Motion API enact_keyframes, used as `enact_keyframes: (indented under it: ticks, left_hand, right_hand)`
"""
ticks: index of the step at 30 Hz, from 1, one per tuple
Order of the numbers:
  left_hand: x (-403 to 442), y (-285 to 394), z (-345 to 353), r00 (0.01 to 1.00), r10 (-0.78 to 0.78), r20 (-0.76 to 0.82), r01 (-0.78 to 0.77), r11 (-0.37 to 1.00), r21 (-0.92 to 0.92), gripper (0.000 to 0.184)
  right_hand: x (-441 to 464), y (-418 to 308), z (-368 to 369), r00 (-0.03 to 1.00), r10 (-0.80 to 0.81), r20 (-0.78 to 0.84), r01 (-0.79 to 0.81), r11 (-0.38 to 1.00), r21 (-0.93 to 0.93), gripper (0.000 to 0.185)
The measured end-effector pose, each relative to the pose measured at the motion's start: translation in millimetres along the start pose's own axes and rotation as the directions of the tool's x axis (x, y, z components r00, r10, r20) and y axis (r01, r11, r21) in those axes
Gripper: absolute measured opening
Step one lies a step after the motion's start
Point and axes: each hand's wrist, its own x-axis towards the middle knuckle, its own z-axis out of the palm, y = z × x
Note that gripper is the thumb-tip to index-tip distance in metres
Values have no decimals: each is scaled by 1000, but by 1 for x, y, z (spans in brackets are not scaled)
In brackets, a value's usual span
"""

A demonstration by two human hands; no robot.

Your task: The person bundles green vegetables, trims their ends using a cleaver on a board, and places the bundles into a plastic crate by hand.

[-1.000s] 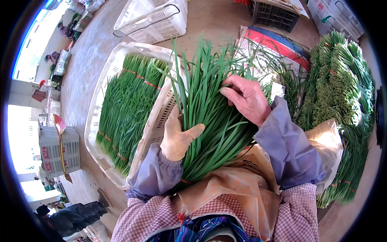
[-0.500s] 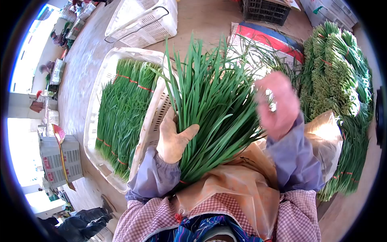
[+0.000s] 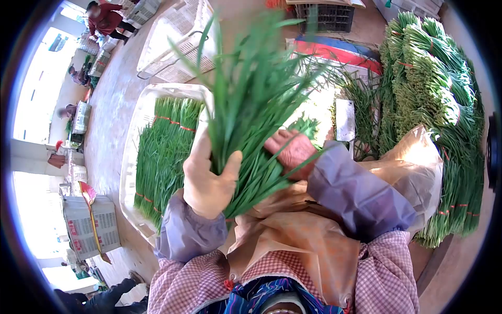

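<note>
A loose bunch of long green leaves (image 3: 251,99), its tips blurred, is held upright before my chest. My left hand (image 3: 209,175), in a pale glove, is wrapped round its left side with the thumb across the front. Against the right side of the bunch is my right hand (image 3: 291,153), bare, with curled fingers; leaves partly hide it. Left of the bunch, a white crate (image 3: 127,183) holds tied green bundles (image 3: 164,152). A flat whitish metal piece (image 3: 345,120) lies right of the bunch, beside loose leaves (image 3: 363,104).
Tied green bundles (image 3: 423,78) are piled at the right. Behind stand a white crate (image 3: 180,47) and a black crate (image 3: 327,18). Grey crates (image 3: 91,225) are at the left. A person in dark red (image 3: 104,20) is at the upper left; others are farther off.
The bunch has been lifted, with my left hand moving left and up. My right hand swung out right, then came back low against the leaves. The view has shifted, showing a person upper left.
</note>
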Motion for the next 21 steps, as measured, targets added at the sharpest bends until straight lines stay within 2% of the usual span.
enact_keyframes:
  ticks: [1,2,3,4,5,8,9,10,11,13,14,15,17,20,21]
  left_hand:
    - [0,15,1,996,75,42,-79,990,115,54]
    - [1,28,4,985,144,93,-161,961,223,52]
    - [9,39,10,919,318,235,-374,891,257,56]
    - [17,47,15,800,464,379,-572,780,254,60]
    - [15,53,17,716,503,484,-676,674,298,60]
    - [18,72,-23,489,591,642,-724,685,-79,45]
    - [21,56,-45,446,688,573,-615,700,-362,43]
    - [25,39,-69,432,765,477,-462,642,-612,42]
    - [14,27,-90,621,668,411,-407,722,-559,49]
    - [1,32,-95,827,385,409,-332,922,-198,62]
    - [-3,34,-90,872,213,440,-300,944,138,69]
    - [-5,40,-81,910,39,412,-245,854,459,75]
    - [-12,12,-50,803,101,587,-461,729,506,108]
    - [-27,-11,0,912,-43,408,-278,666,693,116]
    - [-29,-19,2,915,-38,401,-258,710,655,116]
  right_hand:
    - [7,11,7,985,-57,-161,62,998,24,53]
    - [12,20,12,966,-87,-243,96,995,27,52]
    - [17,24,11,949,-105,-296,117,993,21,51]
    - [19,26,11,940,-110,-322,122,992,19,50]
    - [17,27,11,947,-98,-306,108,994,16,49]
    - [5,28,7,965,-55,-255,59,998,8,46]
    - [3,28,7,972,-33,-232,36,999,10,45]
    - [-2,28,7,977,-16,-212,18,1000,10,44]
    - [-4,29,9,981,-1,-193,3,1000,7,43]
    - [-10,30,10,986,26,-165,-25,1000,9,41]
    - [-12,31,11,988,39,-152,-39,999,4,40]
    - [-15,31,11,989,48,-140,-48,999,0,39]
    - [-20,35,10,989,79,-127,-79,997,1,37]
    - [-26,41,15,989,121,-90,-123,992,-16,34]
    - [-29,45,15,987,136,-82,-139,990,-24,33]
